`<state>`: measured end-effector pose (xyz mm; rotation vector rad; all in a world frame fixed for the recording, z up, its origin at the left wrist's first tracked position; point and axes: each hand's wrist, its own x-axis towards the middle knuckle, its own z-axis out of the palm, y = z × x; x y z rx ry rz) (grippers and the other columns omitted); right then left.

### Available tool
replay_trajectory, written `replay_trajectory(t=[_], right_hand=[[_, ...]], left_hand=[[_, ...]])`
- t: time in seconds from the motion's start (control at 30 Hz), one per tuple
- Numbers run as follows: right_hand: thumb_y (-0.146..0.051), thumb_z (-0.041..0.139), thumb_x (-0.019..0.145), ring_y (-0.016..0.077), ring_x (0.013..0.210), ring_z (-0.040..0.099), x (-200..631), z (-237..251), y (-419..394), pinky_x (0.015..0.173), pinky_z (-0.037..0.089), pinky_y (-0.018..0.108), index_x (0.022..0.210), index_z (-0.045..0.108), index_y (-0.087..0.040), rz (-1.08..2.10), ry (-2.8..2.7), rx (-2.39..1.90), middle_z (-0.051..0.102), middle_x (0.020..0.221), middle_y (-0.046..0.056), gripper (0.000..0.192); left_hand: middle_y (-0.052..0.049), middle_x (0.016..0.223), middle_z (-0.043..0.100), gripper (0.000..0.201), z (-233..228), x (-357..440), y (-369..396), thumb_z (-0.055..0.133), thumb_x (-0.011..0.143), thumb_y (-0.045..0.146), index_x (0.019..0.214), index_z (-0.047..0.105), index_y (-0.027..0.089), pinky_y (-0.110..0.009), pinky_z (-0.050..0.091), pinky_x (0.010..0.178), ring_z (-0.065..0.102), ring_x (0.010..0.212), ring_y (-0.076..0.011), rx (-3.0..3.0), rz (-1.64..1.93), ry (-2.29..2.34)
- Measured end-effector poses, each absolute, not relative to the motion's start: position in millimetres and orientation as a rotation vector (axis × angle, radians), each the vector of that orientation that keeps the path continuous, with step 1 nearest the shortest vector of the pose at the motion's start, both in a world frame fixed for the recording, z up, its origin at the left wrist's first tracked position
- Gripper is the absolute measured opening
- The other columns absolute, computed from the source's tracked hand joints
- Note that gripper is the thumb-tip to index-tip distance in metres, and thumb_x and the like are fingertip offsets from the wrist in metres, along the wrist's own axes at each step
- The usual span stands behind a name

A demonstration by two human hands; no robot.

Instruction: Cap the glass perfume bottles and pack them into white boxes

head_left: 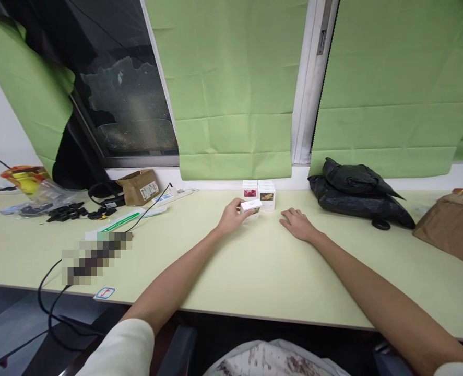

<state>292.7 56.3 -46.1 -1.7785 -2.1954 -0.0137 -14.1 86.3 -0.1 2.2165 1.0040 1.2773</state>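
Green paper sheets (231,89) cover the window behind a pale green bench (231,271), with one dark pane left bare at the upper left. At the far middle of the bench the left hand (231,215) curls round a small white box (251,206), its grip pinching the box by the near end; the fingertips are hidden behind the box, so how far they wrap cannot be told. Just beyond that grip stands a cluster of small white boxes (266,197) with printed fronts too small to read, against the sill. The right hand (297,223) lies flat on the bench just right of the held box, fingers spread loosely, holding nothing. Farther right of it sits a crumpled black bag (356,193), then a brown paper bag (450,224) cut off by the frame edge. Well left of the grip lie a cardboard box (139,186), black cables (74,211) and a blurred patch.
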Motion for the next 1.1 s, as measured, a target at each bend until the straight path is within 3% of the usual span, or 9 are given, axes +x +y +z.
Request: replay_trajectory(t=[0.1, 0.3, 0.47, 0.6, 0.77, 0.93, 1.1], right_hand=[[-0.049, 0.037, 0.107, 0.0352, 0.125, 0.053, 292, -45, 56, 0.103, 0.041, 0.047, 0.138, 0.059, -0.019, -0.018, -2.197, -1.783, 0.058, 0.139, 0.017, 0.049], [-0.049, 0.036, 0.107, 0.0357, 0.125, 0.053, 291, -44, 54, 0.103, 0.041, 0.047, 0.139, 0.058, -0.018, -0.016, -2.197, -1.786, 0.058, 0.139, 0.018, 0.050], [-0.048, 0.037, 0.107, 0.0344, 0.127, 0.053, 291, -43, 53, 0.104, 0.040, 0.046, 0.141, 0.057, -0.020, -0.016, -2.195, -1.812, 0.057, 0.140, 0.017, 0.049], [-0.047, 0.038, 0.107, 0.0343, 0.126, 0.053, 291, -42, 53, 0.104, 0.041, 0.045, 0.141, 0.057, -0.019, -0.017, -2.202, -1.810, 0.057, 0.140, 0.018, 0.049], [-0.047, 0.037, 0.107, 0.0353, 0.126, 0.053, 290, -43, 53, 0.105, 0.041, 0.047, 0.140, 0.058, -0.018, -0.013, -2.209, -1.809, 0.057, 0.140, 0.018, 0.049], [-0.048, 0.037, 0.107, 0.0355, 0.126, 0.053, 290, -43, 52, 0.105, 0.041, 0.047, 0.140, 0.058, -0.018, -0.006, -2.208, -1.783, 0.058, 0.140, 0.017, 0.050], [-0.048, 0.038, 0.107, 0.0343, 0.127, 0.053, 290, -41, 51, 0.105, 0.040, 0.046, 0.140, 0.058, -0.019, 0.001, -2.198, -1.786, 0.058, 0.140, 0.017, 0.048]], left_hand=[[-0.004, 0.102, 0.072, 0.045, -2, -6, 72, 0.077, 0.085, 0.056, 0.107, 0.062, 0.020, -0.032, 0.053, 0.080, 0.067, 0.092, -0.0204, 1.941, 1.193, 0.950], [-0.007, 0.116, 0.074, 0.049, -8, 9, 55, 0.076, 0.087, 0.055, 0.118, 0.063, 0.020, -0.035, 0.054, 0.092, 0.069, 0.108, -0.0231, 1.857, 1.118, 0.767], [-0.013, 0.137, 0.069, 0.068, -20, 6, 62, 0.087, 0.078, 0.049, 0.133, 0.060, 0.019, -0.045, 0.053, 0.106, 0.066, 0.124, -0.0295, 1.808, 0.972, 0.726], [-0.015, 0.140, 0.068, 0.070, -27, 5, 66, 0.088, 0.077, 0.049, 0.133, 0.061, 0.017, -0.051, 0.050, 0.112, 0.065, 0.127, -0.0324, 1.815, 0.887, 0.744], [-0.013, 0.146, 0.063, 0.080, -11, 3, 49, 0.084, 0.081, 0.051, 0.147, 0.050, 0.023, -0.048, 0.049, 0.112, 0.061, 0.133, -0.0306, 1.974, 0.933, 0.760], [-0.017, 0.159, 0.047, 0.113, 7, 5, 26, 0.093, 0.068, 0.051, 0.161, 0.034, 0.027, -0.045, 0.054, 0.104, 0.059, 0.133, -0.0337, 2.111, 0.778, 0.756], [-0.016, 0.147, 0.058, 0.098, 5, 12, 21, 0.089, 0.075, 0.051, 0.156, 0.042, 0.024, -0.043, 0.054, 0.100, 0.061, 0.127, -0.0322, 2.106, 0.789, 0.737]])
